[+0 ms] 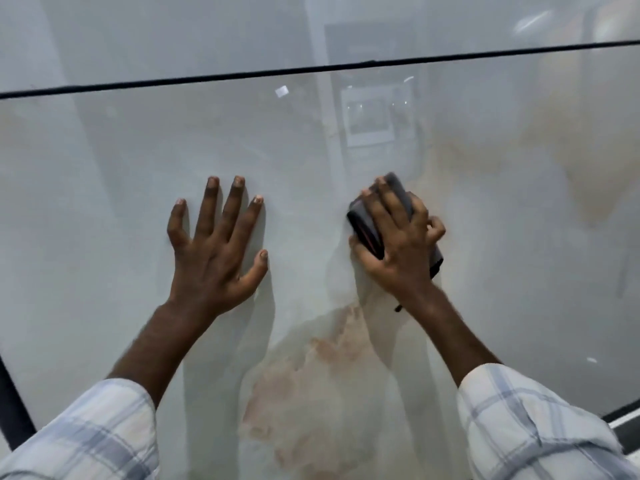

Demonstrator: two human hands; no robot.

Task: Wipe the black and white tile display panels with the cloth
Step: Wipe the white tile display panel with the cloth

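A large glossy white tile panel (pixel 104 209) fills the view, with faint beige and pink veining low in the middle. My left hand (pixel 214 247) lies flat on it with fingers spread and straight. To its right, my right hand (pixel 398 244) holds a folded dark grey cloth (pixel 367 230) against the panel, fingers over its top and thumb curled at its left side. Part of the cloth is hidden under the hand.
A thin black seam (pixel 242 76) crosses the top, with another white panel (pixel 173 32) above it. A dark frame edge (pixel 12 407) stands at the lower left and another dark edge (pixel 623 415) at the lower right. Reflections of room lights show on the gloss.
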